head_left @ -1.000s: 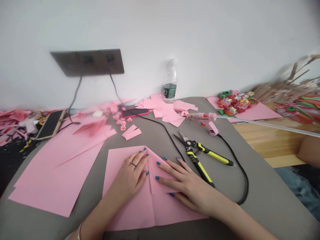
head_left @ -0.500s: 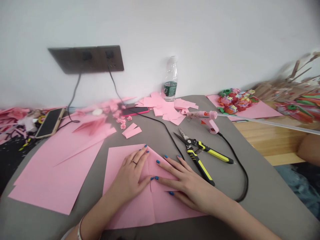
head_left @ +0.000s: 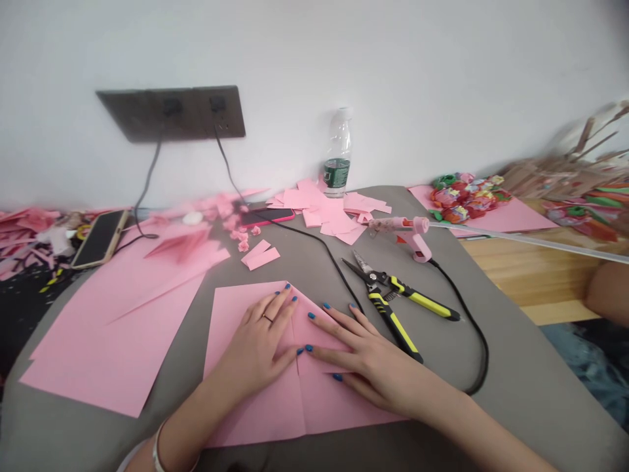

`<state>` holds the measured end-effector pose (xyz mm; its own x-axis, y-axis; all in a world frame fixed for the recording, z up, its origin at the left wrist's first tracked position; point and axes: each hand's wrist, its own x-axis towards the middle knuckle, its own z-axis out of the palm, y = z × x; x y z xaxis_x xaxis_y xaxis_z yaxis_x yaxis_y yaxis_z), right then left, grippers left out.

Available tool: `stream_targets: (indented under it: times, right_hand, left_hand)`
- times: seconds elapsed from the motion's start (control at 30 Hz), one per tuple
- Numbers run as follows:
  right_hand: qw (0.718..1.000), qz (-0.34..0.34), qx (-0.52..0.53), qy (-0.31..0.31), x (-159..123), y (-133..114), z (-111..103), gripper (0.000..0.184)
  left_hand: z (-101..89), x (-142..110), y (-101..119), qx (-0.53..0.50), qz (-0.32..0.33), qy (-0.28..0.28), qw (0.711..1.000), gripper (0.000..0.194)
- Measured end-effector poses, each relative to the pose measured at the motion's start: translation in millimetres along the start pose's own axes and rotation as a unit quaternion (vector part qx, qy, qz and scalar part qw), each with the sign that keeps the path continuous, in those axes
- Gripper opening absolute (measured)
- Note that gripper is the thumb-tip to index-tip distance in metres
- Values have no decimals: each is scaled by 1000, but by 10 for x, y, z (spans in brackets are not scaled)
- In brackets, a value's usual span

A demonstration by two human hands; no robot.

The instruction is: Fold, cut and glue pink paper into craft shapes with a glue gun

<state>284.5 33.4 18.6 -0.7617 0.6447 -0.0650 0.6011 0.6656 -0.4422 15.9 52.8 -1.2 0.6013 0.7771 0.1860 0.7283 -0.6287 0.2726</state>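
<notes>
A pink paper sheet (head_left: 265, 406) lies on the grey table (head_left: 515, 393) right in front of me, its top right corner folded down to the middle crease. My left hand (head_left: 258, 347) rests flat on the left half of the sheet, fingers spread, a ring on one finger. My right hand (head_left: 361, 357) lies flat on the folded flap, fingers stretched out. The thumb tips of both hands meet at the crease. Neither hand holds anything.
Yellow-handled snips (head_left: 393, 305) lie just right of my right hand. Behind them are a pink glue gun (head_left: 407, 233) with a black cable (head_left: 474, 334), pink paper pieces (head_left: 329, 213), a bottle (head_left: 337, 157), a red phone (head_left: 268, 216). Large pink sheets (head_left: 108, 328) and another phone (head_left: 101, 237) lie left. Another person's arm (head_left: 607, 292) shows at right.
My left thumb has slid right until it touches my right thumb at the crease. Otherwise both hands stay pressed on the sheet; the view has shifted slightly.
</notes>
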Motion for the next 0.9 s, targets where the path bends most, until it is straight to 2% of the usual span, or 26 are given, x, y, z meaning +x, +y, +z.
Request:
stream_targets:
  times: [0.37,0.6,0.77,0.9]
  right_hand:
    - [1000,-5,-1,17,-16,15,37,54]
    - [1000,4,-1,1,-5,-2,17,54]
    - [1000,3,11,4,-7,-6,6,56]
    - [999,12,35,-12,-2,-32,-49,58]
  left_hand:
    - [-65,-6,-32,-35,21,-29,999,87]
    - [-83,-18,-36,-28,23,-47,998,90]
    - [-86,11,-37,-13,26,-29,999,82]
    - [-87,125,-33,32,16,-23,999,51]
